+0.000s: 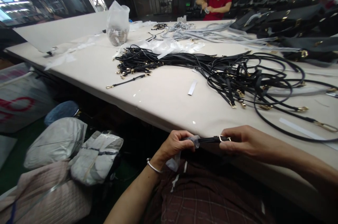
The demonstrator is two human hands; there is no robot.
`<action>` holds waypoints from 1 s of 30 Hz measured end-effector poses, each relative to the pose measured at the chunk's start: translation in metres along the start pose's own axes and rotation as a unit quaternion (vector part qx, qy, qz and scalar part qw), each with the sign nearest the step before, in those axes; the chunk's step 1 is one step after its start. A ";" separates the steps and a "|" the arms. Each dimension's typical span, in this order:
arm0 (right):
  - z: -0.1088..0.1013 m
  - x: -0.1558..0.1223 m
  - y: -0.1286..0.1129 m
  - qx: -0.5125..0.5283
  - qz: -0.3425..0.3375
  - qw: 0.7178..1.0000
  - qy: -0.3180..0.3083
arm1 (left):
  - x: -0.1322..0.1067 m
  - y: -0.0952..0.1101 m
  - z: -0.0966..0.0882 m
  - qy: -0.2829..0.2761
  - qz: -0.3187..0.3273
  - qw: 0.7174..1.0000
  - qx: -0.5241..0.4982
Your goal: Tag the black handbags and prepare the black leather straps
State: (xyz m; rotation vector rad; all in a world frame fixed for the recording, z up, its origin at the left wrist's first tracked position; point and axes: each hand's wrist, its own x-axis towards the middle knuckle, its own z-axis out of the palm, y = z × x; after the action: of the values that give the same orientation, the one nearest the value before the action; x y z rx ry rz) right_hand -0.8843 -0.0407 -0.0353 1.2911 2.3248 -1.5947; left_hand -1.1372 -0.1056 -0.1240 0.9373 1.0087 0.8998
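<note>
Partway, by the look: translucent film point(195, 141) bunched at 9 o'clock end of black buckled strap point(209, 140), gold buckle point(221, 138) bare at 3. Left hand point(176, 143): grip pinching film. Strap spans between hands. Right hand point(241, 140): grip pinching strap at buckle. Black strap heap point(182, 59) on desk point(158, 95), 11 to 2 o'clock, seems unwrapped.

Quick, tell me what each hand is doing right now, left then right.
Left hand: closed, pinching plastic wrap at one end of the black strap.
Right hand: closed, holding that strap at its gold buckle.
</note>
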 end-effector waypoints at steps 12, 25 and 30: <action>0.016 -0.002 -0.004 0.081 -0.024 0.996 0.009 | -0.002 0.011 0.017 -0.043 -0.003 0.999 0.031; 0.015 -0.016 -0.019 0.053 0.020 0.998 0.021 | 0.000 0.007 0.013 -0.055 -0.059 0.996 -0.042; 0.020 -0.015 -0.019 0.017 0.052 0.995 0.080 | -0.001 0.012 0.024 0.011 0.021 0.999 0.026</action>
State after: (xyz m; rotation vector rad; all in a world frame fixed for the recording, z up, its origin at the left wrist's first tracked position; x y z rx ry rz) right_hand -0.8951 -0.0681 -0.0236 1.5736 2.2824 -1.5602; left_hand -1.1167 -0.1072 -0.1066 0.9965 1.0389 0.9253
